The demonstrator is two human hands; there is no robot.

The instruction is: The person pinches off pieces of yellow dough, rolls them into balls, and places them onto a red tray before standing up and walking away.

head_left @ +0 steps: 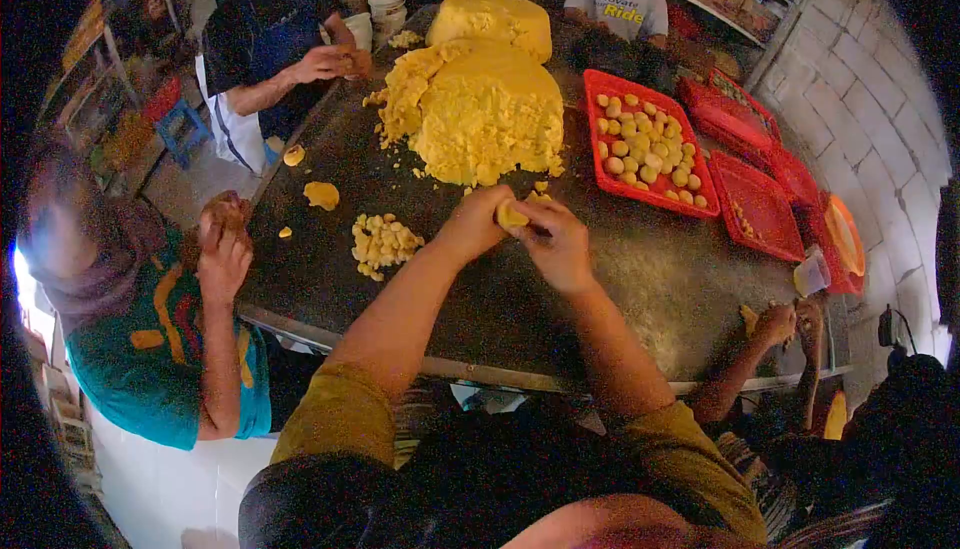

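"What are those 2 hands on?"

"The left hand [474,225] is curled closed on 1 piece of yellow dough [512,214], and the right hand [560,244] pinches it from the other side. It's up off the table [640,289], right between them."

"And that yellow heap [490,114]?"

"That's on the table just past the hands, crumbly along its near edge. The pile of small pale lumps [385,243] sits nearer, beside the left forearm."

"I see 1 flat yellow scrap [322,196] beyond the lumps, too."

"Yes, and over to the right there's a red tray [605,184] holding many round balls [650,144]. A person in a teal shirt [165,349] stands at the table's left side, hands raised."
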